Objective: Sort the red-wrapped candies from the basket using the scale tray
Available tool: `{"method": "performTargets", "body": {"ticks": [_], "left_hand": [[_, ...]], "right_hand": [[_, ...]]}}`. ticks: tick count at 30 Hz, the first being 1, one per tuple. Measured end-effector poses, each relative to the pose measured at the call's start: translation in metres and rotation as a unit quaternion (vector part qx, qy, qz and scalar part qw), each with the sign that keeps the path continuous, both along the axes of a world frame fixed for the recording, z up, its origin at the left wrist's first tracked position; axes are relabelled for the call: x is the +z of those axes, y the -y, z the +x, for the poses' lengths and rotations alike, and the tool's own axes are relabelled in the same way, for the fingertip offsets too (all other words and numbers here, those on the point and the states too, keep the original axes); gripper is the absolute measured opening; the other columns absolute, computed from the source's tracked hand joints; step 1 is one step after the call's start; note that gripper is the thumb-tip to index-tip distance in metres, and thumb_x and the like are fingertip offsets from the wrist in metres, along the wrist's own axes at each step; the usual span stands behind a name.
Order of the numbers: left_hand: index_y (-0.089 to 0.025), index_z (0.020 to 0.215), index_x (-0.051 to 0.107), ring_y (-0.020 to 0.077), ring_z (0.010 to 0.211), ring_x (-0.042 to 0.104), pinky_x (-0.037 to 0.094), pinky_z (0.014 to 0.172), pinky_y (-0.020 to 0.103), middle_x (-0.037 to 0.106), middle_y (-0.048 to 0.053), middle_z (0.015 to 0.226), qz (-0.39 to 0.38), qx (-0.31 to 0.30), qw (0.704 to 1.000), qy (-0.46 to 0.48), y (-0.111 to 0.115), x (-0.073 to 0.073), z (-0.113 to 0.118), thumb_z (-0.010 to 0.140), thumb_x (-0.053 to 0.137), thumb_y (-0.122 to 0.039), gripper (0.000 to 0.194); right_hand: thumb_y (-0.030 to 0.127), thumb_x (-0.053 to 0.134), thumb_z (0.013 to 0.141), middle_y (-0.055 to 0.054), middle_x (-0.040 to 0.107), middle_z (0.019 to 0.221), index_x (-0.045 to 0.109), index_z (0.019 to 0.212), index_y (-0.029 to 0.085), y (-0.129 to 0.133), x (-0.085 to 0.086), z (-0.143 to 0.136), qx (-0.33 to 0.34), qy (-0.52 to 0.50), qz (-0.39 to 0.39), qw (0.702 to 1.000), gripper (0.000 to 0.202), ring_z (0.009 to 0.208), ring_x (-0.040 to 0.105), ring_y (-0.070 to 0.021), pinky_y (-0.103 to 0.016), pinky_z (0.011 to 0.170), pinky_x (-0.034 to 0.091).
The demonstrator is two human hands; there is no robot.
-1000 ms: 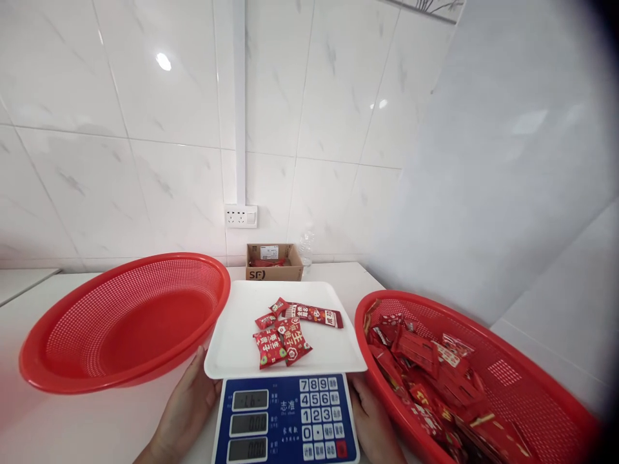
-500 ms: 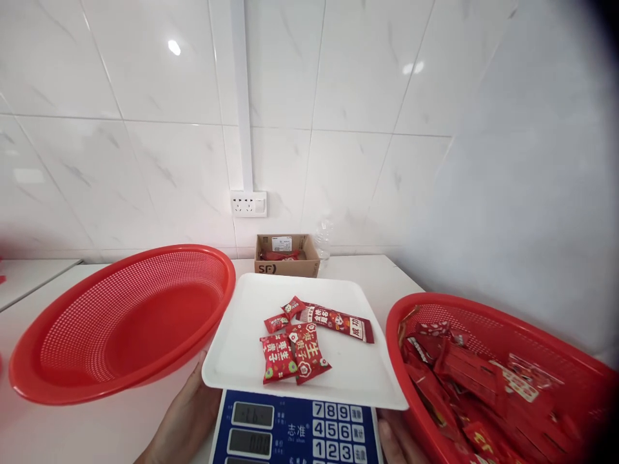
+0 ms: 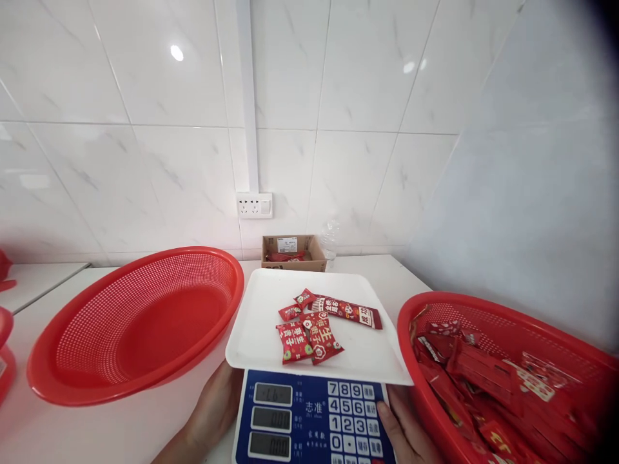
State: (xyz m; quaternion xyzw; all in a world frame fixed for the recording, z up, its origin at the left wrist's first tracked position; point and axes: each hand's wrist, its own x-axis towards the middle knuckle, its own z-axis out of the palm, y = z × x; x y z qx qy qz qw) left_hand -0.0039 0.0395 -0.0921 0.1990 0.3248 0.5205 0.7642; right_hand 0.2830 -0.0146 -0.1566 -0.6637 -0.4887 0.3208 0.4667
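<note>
A digital weighing scale (image 3: 314,412) with a blue keypad panel stands in front of me, its white tray (image 3: 382,354) on top. On the tray lie several small red candy packets (image 3: 294,341) and one long red packet (image 3: 351,310). My left hand (image 3: 217,403) grips the scale's left side under the tray edge; its fingertips are hidden. My right hand (image 3: 409,428) holds the opposite side, thumb against the panel's edge beside the keys. The displays show faint digits.
An unfilled red mesh basket (image 3: 169,335) sits on the left. At the right a second red basket (image 3: 449,299) holds many red packets, close against the tray. Behind are a cardboard box (image 3: 302,265), a clear plastic bottle (image 3: 329,240) and a tiled wall with a socket (image 3: 255,205).
The scale has shifted a little right and away from me between my hands, turning slightly. More of its panel and of my right hand shows. The view has swung slightly too.
</note>
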Motion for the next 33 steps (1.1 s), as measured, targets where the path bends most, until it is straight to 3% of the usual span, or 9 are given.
{"method": "performTargets", "body": {"ticks": [4,9,14,18,22,25,28,31,33], "left_hand": [[-0.023,0.141,0.038,0.0326,0.114,0.057,0.037,0.103,0.046,0.060,0.008,0.128,0.016,0.005,0.999,-0.030,0.000,0.004,0.001,0.085,0.056,-0.038,0.060],[-0.024,0.138,0.043,0.0290,0.113,0.058,0.040,0.102,0.040,0.062,0.006,0.127,0.033,0.011,0.998,-0.047,0.001,-0.003,-0.007,0.086,0.050,-0.051,0.059],[-0.024,0.136,0.045,0.0285,0.113,0.058,0.042,0.100,0.039,0.062,0.006,0.125,0.053,0.008,0.996,-0.074,0.002,-0.008,-0.008,0.087,0.046,-0.055,0.058],[-0.022,0.132,0.048,0.0291,0.112,0.059,0.042,0.098,0.040,0.063,0.007,0.123,0.065,0.023,0.992,-0.104,0.003,-0.004,-0.001,0.085,0.051,-0.050,0.054],[-0.021,0.120,0.054,0.0298,0.112,0.058,0.043,0.097,0.044,0.063,0.009,0.120,0.068,0.068,0.969,-0.227,0.020,-0.006,0.000,0.085,0.047,-0.054,0.049],[-0.023,0.108,0.054,0.0280,0.111,0.056,0.046,0.094,0.044,0.062,0.008,0.113,0.131,0.163,0.868,-0.450,0.046,-0.019,-0.012,0.086,0.047,-0.052,0.037],[-0.025,0.101,0.056,0.0233,0.104,0.058,0.051,0.087,0.035,0.061,0.007,0.104,0.381,0.177,0.690,-0.589,0.071,-0.027,-0.028,0.086,0.053,-0.034,0.018],[-0.029,0.111,0.056,0.0204,0.112,0.054,0.043,0.100,0.033,0.062,0.005,0.112,0.587,0.083,0.505,-0.628,0.077,-0.011,-0.034,0.085,0.054,-0.015,0.029],[-0.028,0.118,0.053,0.0222,0.119,0.051,0.040,0.104,0.036,0.060,0.006,0.121,0.606,0.053,0.440,-0.660,0.069,0.014,-0.028,0.086,0.054,-0.017,0.034]], "right_hand": [[0.058,0.052,0.073,-0.010,0.052,0.135,0.061,0.119,0.017,-0.010,0.007,-0.011,-0.017,-0.025,-0.006,1.000,0.063,0.133,0.036,-0.0299,-0.045,0.112,0.025],[0.051,0.045,0.085,-0.011,0.050,0.136,0.046,0.133,0.018,0.005,0.010,-0.028,-0.018,0.005,0.031,0.999,0.058,0.127,0.046,-0.0258,-0.043,0.107,0.036],[0.029,0.048,0.090,-0.010,0.057,0.120,0.055,0.116,0.023,0.033,0.011,-0.043,-0.064,0.168,0.246,0.952,0.028,0.113,0.054,-0.0243,-0.042,0.096,0.046],[0.011,0.049,0.086,-0.009,0.056,0.112,0.054,0.116,0.024,0.031,0.047,-0.056,0.058,0.281,0.386,0.877,0.032,0.105,0.056,-0.0197,-0.034,0.088,0.051],[0.016,0.047,0.089,-0.011,0.056,0.115,0.053,0.117,0.022,0.002,0.105,-0.065,0.109,0.322,0.360,0.869,0.029,0.110,0.054,-0.0213,-0.038,0.093,0.049],[0.023,0.045,0.091,-0.012,0.054,0.123,0.054,0.121,0.019,-0.026,0.143,-0.065,0.126,0.331,0.284,0.891,0.032,0.118,0.048,-0.0233,-0.043,0.100,0.043],[0.026,0.046,0.090,-0.011,0.053,0.128,0.053,0.125,0.016,-0.048,0.166,-0.067,0.133,0.315,0.215,0.915,0.038,0.122,0.045,-0.0230,-0.042,0.104,0.039],[0.028,0.046,0.089,-0.011,0.052,0.132,0.050,0.130,0.015,-0.060,0.175,-0.072,0.140,0.300,0.178,0.927,0.043,0.124,0.043,-0.0223,-0.039,0.105,0.037],[0.028,0.046,0.089,-0.010,0.053,0.132,0.048,0.132,0.014,-0.065,0.175,-0.076,0.151,0.298,0.151,0.930,0.045,0.123,0.045,-0.0225,-0.039,0.104,0.036]]}}
